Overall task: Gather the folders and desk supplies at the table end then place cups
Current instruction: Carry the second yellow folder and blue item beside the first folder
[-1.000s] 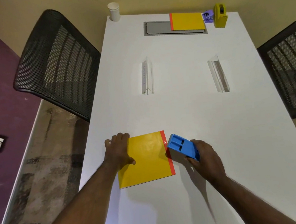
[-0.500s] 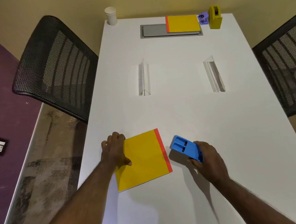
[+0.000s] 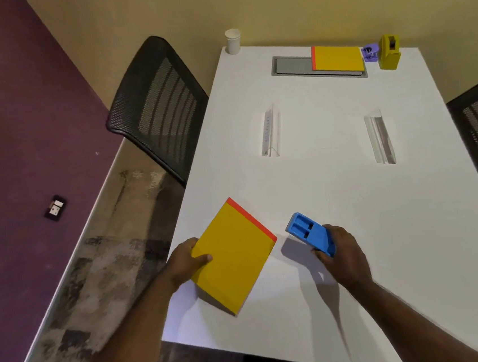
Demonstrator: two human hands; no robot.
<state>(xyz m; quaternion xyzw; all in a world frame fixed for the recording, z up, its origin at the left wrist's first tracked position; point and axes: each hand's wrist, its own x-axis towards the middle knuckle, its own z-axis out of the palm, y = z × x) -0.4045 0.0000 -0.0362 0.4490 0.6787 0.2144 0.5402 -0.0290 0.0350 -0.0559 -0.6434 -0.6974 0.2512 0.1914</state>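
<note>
— Carrying both at once? Advice?

— Keeping the yellow folder (image 3: 233, 255) level and the thumb pressed on top, so nothing slides out of it. Bringing the blue desk organiser (image 3: 311, 233) along low over the white table (image 3: 321, 190), steering between the two clear sign holders (image 3: 269, 132) rather than over them. Aiming for the far end, beside the second yellow folder (image 3: 337, 60), probably squaring one on the other there.

— Gripping how, right now?

— Left hand (image 3: 186, 263) clamping the near-left corner of the yellow folder, thumb on the cover, fingers underneath and hidden. Right hand (image 3: 341, 254) wrapping the near end of the blue desk organiser, its open slots pointing away. Both appearing lifted off the table, judging by the shadows beneath.

— Sitting where, measured from that second yellow folder?

— Both well short of it, at the near end, organiser just right of the held folder, not touching. Purple clip thing (image 3: 370, 52) and yellow tape dispenser (image 3: 389, 53) standing just right of the second folder; paper cup (image 3: 232, 41) waiting well to its left, at the far corner.
</note>
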